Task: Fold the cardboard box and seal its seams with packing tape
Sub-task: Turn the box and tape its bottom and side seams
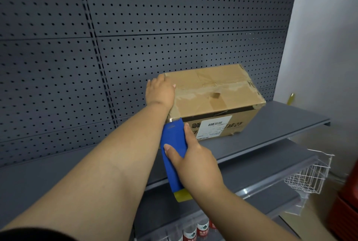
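A closed brown cardboard box lies on the grey shelf, with tape along its top seam and a white barcode label on its front side. My left hand presses flat on the box's top left corner, holding nothing. My right hand grips a blue tape dispenser with a yellow end. Its front end touches the box's lower left front corner. The dispenser's tape roll and blade are hidden.
A dark grey pegboard wall stands behind the shelf. A white wire basket hangs at the lower right. Bottles with red labels stand on a lower shelf. A red object is at the right edge.
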